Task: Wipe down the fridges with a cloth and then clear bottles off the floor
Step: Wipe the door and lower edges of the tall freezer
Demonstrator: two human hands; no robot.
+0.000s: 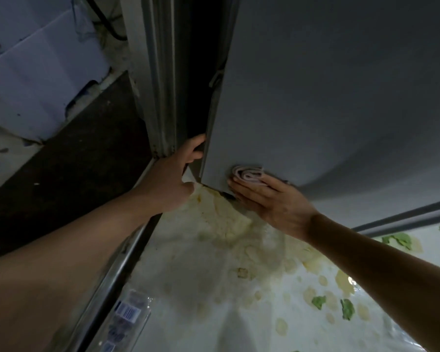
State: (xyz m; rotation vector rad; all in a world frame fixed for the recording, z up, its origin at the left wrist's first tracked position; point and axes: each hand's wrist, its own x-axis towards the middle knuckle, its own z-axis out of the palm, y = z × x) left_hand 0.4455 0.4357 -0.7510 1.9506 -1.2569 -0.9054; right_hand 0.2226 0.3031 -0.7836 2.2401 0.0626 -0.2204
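A grey fridge door fills the upper right of the head view. My right hand presses a folded pinkish cloth flat against the door's lower left corner. My left hand grips the door's left edge, fingers curled around it into the dark gap. A plastic-wrapped pack of bottles with a barcode label lies at the lower left on the floor.
The floor covering is pale with yellow and green blotches. A metal rail runs diagonally past the pack. White cardboard boxes stand at the upper left beside dark floor. A second fridge's frame rises left of the gap.
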